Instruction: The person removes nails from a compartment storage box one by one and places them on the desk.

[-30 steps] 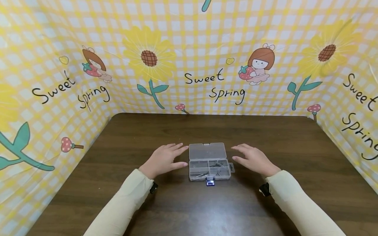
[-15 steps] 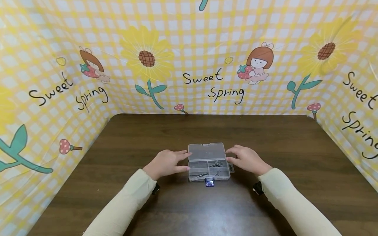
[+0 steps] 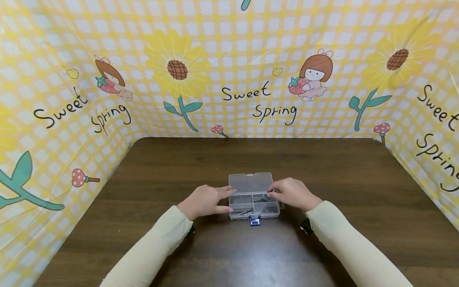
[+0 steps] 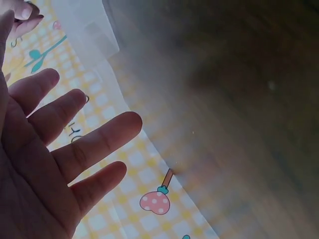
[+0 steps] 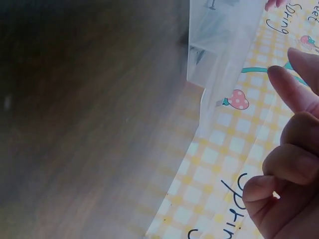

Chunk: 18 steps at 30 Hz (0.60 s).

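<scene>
A clear plastic compartment box (image 3: 241,206) lies open on the table, its lid (image 3: 250,183) folded back and a blue latch (image 3: 255,220) at its front. Thin metal pieces that look like screws (image 3: 262,199) lie in some compartments. My left hand (image 3: 206,202) is at the box's left side, fingers spread and holding nothing; whether they touch the box I cannot tell. My right hand (image 3: 295,194) reaches over the right rear compartment from the side. In the right wrist view, its thumb and index finger (image 5: 284,82) stand slightly apart with nothing seen between them; the other fingers are loosely bent.
The brown wooden table (image 3: 172,159) spreads around the box on all sides. A yellow checked cloth (image 3: 229,48) printed with flowers and figures hangs behind and along both sides. A small hanging tab (image 3: 282,205) sticks out at the box's right.
My right hand has moved left, from beside the box to over its right rear compartment. My left hand has come slightly closer to the box. The box has stayed in place.
</scene>
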Motion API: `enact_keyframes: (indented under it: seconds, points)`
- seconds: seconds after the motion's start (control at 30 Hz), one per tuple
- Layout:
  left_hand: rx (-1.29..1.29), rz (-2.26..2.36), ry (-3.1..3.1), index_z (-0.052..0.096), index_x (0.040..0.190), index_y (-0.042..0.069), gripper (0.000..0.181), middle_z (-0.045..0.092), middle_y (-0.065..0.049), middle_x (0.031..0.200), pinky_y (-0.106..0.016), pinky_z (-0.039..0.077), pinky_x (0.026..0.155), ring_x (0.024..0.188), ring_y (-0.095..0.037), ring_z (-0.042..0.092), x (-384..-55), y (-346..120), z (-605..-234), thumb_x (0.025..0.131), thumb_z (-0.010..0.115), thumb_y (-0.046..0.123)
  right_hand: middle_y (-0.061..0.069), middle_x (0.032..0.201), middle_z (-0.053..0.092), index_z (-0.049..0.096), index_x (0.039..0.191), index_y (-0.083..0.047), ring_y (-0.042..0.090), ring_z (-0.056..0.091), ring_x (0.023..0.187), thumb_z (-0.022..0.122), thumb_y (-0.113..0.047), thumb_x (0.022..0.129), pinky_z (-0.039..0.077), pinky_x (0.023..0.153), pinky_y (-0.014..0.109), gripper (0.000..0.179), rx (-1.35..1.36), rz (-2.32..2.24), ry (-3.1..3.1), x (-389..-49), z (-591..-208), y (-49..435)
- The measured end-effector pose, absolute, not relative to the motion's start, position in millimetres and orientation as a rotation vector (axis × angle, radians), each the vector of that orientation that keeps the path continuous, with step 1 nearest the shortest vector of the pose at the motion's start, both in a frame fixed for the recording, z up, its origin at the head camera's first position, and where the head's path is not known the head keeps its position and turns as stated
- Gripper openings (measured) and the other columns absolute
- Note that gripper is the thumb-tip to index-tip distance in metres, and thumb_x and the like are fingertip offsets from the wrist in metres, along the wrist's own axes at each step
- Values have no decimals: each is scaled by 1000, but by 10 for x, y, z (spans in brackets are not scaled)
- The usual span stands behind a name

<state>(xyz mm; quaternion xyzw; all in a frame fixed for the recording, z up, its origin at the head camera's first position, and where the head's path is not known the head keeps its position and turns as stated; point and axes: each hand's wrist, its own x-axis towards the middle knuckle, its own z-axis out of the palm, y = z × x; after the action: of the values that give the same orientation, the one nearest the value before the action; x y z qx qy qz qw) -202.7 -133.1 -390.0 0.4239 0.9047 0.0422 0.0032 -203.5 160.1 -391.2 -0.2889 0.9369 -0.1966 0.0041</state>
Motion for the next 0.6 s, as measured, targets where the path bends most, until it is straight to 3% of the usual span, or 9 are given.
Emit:
enact_keyframes:
  seconds: [0.1, 0.33, 0.43, 0.5, 0.6]
  points:
    - [1343, 120, 2813, 56, 135, 8, 60, 55, -11, 135, -26, 34, 48, 39, -12, 42, -2016, -1303, -3900, 90, 60, 47, -3, 86, 72, 76, 93, -11, 6, 60, 66, 67, -22, 90, 49, 62, 30, 14, -892, -583, 2923, -2036, -3901, 1580]
    - [1339, 75, 2790, 55, 137, 9, 64, 54, -10, 137, -24, 29, 49, 39, -11, 38, -1992, -1267, -3907, 88, 61, 50, -2, 86, 72, 76, 92, -12, 7, 60, 66, 65, -10, 89, 47, 58, 28, 12, -884, -494, 2928, -2019, -3905, 1529]
    - [1354, 29, 2800, 55, 137, 9, 66, 55, -8, 136, -24, 31, 48, 46, -13, 50, -1993, -1267, -3933, 87, 61, 51, -2, 88, 72, 77, 91, -12, 10, 63, 71, 65, -9, 88, 49, 59, 29, 12, -883, -477, 2937, -2011, -3918, 1508]
    - [1354, -8, 2811, 55, 136, 10, 66, 55, -7, 136, -25, 35, 50, 60, -15, 61, -1997, -1266, -3952, 86, 62, 52, -2, 89, 73, 77, 91, -13, 13, 65, 74, 66, -10, 87, 50, 60, 31, 12, -890, -458, 2948, -2011, -3933, 1497]
    - [1343, -50, 2822, 56, 137, 11, 66, 55, -5, 136, -27, 40, 54, 78, -17, 68, -1999, -1264, -3969, 86, 63, 52, -3, 88, 73, 78, 90, -14, 15, 67, 78, 66, -11, 86, 51, 60, 33, 12, -910, -408, 2968, -2014, -3954, 1485]
